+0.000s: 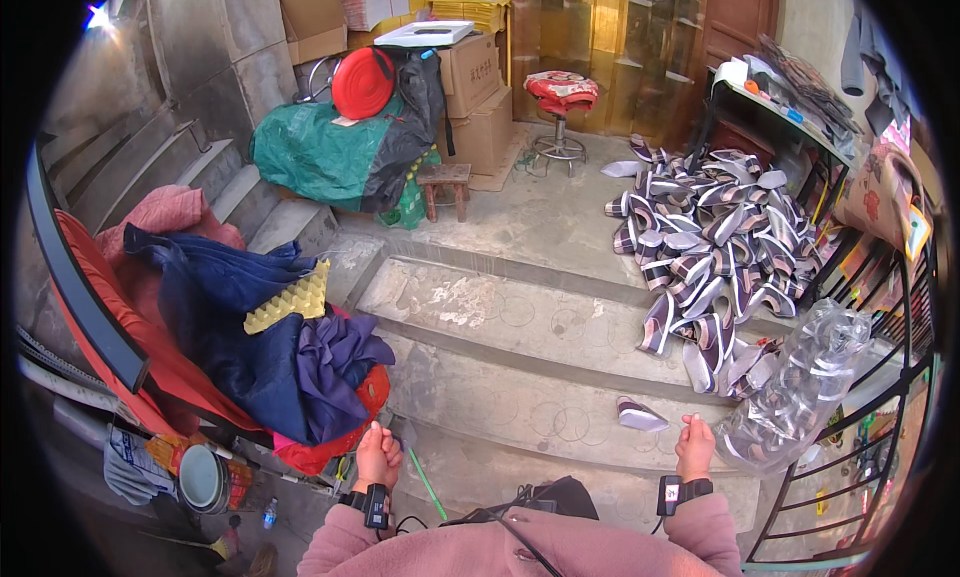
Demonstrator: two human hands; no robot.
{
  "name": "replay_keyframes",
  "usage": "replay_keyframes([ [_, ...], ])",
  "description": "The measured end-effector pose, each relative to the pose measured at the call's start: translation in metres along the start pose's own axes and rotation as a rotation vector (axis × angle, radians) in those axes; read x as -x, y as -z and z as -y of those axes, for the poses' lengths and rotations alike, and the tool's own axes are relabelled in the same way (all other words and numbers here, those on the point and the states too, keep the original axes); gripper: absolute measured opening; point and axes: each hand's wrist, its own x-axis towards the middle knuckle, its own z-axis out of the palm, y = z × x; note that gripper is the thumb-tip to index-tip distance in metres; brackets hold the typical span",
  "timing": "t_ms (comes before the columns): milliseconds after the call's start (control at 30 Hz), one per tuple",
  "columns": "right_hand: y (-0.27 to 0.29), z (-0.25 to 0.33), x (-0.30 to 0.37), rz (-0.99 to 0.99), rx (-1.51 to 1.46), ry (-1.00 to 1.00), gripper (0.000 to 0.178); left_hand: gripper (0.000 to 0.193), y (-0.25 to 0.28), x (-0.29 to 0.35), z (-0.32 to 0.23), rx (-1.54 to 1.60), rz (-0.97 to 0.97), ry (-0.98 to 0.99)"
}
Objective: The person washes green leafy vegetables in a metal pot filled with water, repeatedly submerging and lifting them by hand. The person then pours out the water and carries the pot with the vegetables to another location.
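My left hand [378,457] is raised in front of me with the fingers curled into a fist, and nothing shows in it. It is nearest to the red cloth edge [374,389] and the purple cloth [335,367] piled on the left. On the other side, my right hand [694,447] is also closed, with no object visible in it. Close to it a single plaid shoe upper [640,415] lies on the step. Beyond, a large heap of plaid and grey shoe uppers [715,237] spreads over the landing. Clear plastic bags [800,392] lie beside my right hand.
Concrete steps [470,367] rise to a landing with a red-topped stool [560,94] and a small wooden stool [446,189]. Cardboard boxes [478,132] stand at the back. A black railing [840,477] runs along the right. A yellow egg tray [290,299] rests on blue cloth.
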Motion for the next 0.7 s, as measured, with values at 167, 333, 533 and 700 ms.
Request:
replay_keyframes([
  [167,-0.036,0.036,-0.069,0.039,-0.006,-0.091,0.027,0.028,-0.099,-0.03,-0.025,-0.115,0.028,0.062],
  [333,-0.075,0.09,-0.118,0.181,0.0,-0.072,0.028,0.023,-0.173,-0.045,-0.061,-0.115,0.085,-0.052],
  [533,-0.139,0.127,-0.152,0.32,0.009,-0.087,0.022,0.016,-0.204,-0.058,-0.097,-0.068,-0.101,-0.121],
  [700,-0.217,0.138,-0.195,0.44,0.039,-0.039,0.013,0.011,-0.186,-0.117,-0.106,0.011,-0.195,-0.163],
])
